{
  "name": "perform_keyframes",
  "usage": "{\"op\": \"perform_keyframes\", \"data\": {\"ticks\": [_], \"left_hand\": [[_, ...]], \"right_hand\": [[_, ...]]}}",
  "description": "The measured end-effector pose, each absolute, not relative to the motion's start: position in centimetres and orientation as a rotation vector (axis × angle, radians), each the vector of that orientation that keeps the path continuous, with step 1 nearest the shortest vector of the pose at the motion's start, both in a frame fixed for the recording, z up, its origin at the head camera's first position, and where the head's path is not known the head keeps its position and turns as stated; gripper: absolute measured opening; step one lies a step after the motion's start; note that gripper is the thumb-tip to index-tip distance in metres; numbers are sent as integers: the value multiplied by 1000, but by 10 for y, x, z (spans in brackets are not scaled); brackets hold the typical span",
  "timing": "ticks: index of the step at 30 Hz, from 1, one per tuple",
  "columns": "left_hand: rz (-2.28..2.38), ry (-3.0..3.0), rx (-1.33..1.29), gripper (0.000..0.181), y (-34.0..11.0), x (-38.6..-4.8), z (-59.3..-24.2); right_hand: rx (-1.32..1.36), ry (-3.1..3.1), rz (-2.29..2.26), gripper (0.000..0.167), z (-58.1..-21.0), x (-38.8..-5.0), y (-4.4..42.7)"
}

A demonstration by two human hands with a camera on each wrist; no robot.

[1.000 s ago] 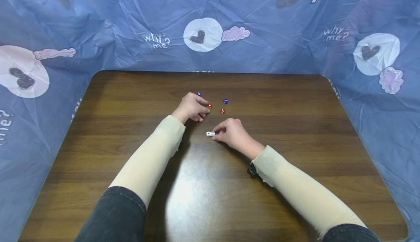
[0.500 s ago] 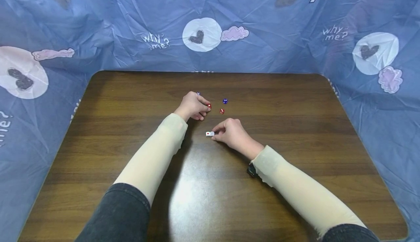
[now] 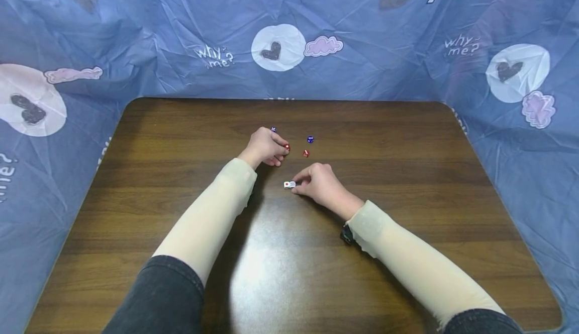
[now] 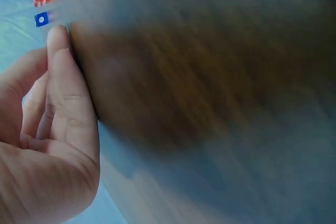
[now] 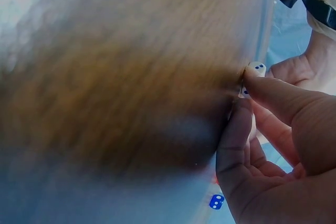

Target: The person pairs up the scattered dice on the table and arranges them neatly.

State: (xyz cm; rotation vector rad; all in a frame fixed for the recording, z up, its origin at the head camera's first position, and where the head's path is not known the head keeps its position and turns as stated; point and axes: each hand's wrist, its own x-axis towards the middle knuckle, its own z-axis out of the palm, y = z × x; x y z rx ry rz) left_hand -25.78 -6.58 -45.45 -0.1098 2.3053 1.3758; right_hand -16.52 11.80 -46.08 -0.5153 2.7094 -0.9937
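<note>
My left hand (image 3: 267, 146) pinches a red die (image 3: 287, 147) between thumb and fingertips, toward the back middle of the table. In the left wrist view the fingers (image 4: 71, 98) hide that die. Nearer to me, my right hand (image 3: 323, 184) holds a pair of small white dice (image 3: 289, 185) that sit side by side. One white die (image 5: 257, 68) shows at the thumb tip in the right wrist view; the fingers partly cover the pair. Another red die (image 3: 306, 153) lies just right of my left fingertips, with a blue die (image 3: 310, 139) behind it.
A second blue die (image 3: 273, 130) rests just behind my left hand, close to its knuckles. The brown wooden table (image 3: 384, 138) has rounded far corners. A blue printed sheet (image 3: 371, 32) hangs behind and at both sides.
My left hand has shifted very slightly left together with the red die. The blue die behind it shows more than half a second ago. The right hand and white dice have stayed in place.
</note>
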Motion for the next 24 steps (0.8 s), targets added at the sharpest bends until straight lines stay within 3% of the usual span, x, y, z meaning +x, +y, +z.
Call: {"op": "perform_keyframes", "data": {"ticks": [24], "left_hand": [[1420, 2210, -7, 16, -81, -208, -446]], "right_hand": [[-496, 2717, -990, 16, -465, -166, 117]]}}
